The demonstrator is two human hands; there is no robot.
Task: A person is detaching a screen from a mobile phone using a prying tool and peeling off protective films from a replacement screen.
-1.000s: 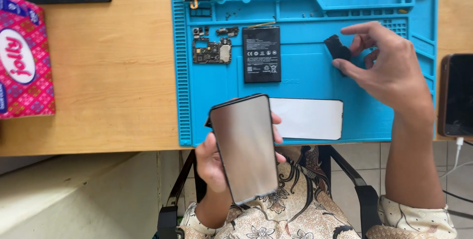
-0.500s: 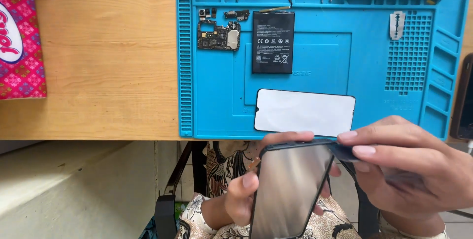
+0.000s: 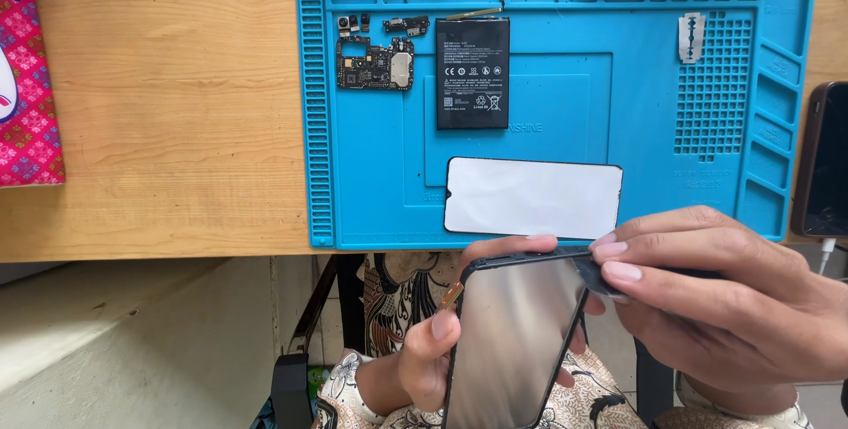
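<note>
Phone [image 3: 512, 341] sits in my left hand [image 3: 433, 349], held below the table edge over my lap, its glossy face toward the camera and its top end tilted toward the mat. My left fingers wrap the frame from behind, with the thumb on the left edge and fingertips showing at the top and right edges. A small orange flex tab [image 3: 452, 296] sticks out at the upper left corner. My right hand [image 3: 733, 296] pinches a thin dark pick [image 3: 594, 275] between thumb and fingers, pressed against the phone's top right corner.

Just above, a white screen panel [image 3: 533, 198] lies flat near the front edge of the blue mat [image 3: 371, 182]. Farther up the mat lie a black battery [image 3: 473, 73], a circuit board [image 3: 374, 64] to its left, and a razor blade [image 3: 690, 37] well to the right. A second phone [image 3: 823, 159] rests at the table's right edge; a pink box [image 3: 28, 102] sits far left.
</note>
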